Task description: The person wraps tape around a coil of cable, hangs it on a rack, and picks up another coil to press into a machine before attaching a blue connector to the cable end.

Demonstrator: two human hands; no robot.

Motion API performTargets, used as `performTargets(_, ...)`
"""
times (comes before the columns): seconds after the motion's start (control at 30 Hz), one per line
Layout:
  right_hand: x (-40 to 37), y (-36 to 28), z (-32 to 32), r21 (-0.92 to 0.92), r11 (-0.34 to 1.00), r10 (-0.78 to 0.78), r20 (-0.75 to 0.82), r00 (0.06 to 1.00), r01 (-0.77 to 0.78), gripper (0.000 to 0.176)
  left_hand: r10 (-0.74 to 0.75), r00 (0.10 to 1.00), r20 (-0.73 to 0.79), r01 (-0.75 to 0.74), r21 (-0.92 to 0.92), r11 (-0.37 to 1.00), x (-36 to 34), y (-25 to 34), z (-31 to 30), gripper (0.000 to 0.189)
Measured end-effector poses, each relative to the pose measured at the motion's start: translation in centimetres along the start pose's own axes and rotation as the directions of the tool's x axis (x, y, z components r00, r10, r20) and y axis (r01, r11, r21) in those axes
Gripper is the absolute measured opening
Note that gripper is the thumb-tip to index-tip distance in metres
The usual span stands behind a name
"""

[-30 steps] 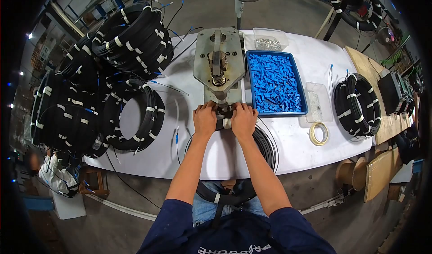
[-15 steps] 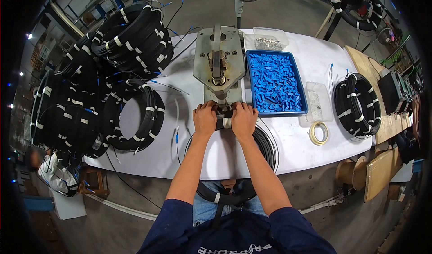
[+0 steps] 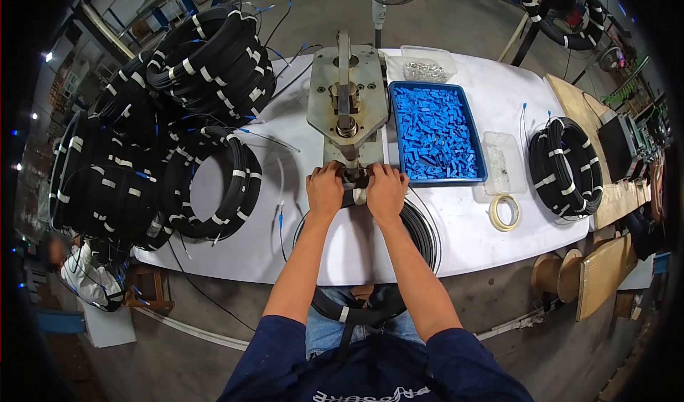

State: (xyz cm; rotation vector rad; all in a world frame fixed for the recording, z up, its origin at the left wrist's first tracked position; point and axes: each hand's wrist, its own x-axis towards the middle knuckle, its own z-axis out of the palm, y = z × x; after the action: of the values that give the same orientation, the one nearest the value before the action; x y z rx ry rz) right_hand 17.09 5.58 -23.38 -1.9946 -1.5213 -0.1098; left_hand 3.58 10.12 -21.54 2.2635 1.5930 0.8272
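A metal press [image 3: 317, 102] with an upright lever stands in front of me. Close together at its foot are my left hand [image 3: 325, 189] and my right hand [image 3: 387, 192], both with fingers curled round the far side of a black cable coil [image 3: 422, 238]. A pale tape wrap on the coil shows between them, next to my right hand. The coil hangs over the table's near edge toward my lap. Just what lies beneath the press head is hidden by my fingers.
Stacked black coils [image 3: 214, 67] crowd the left side. To the right are a blue tray [image 3: 486, 167] full of small blue pieces, a clear box [image 3: 507, 163], a tape roll [image 3: 504, 213] and another coil [image 3: 563, 167]. A clear container [image 3: 427, 63] of small metal parts sits behind.
The middle part of the press has moved down a little, and its spring shows less. Both hands have stayed in nearly the same place.
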Motion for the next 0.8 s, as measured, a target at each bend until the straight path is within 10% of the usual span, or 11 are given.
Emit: performTargets(0.8,-0.1,0.0,-0.2,0.003,1.000,0.002,0.003,1.000,-0.002,0.020,-0.032,0.999,-0.011,0.027,-0.318,0.948,0.4,-1.4,0.9,0.027)
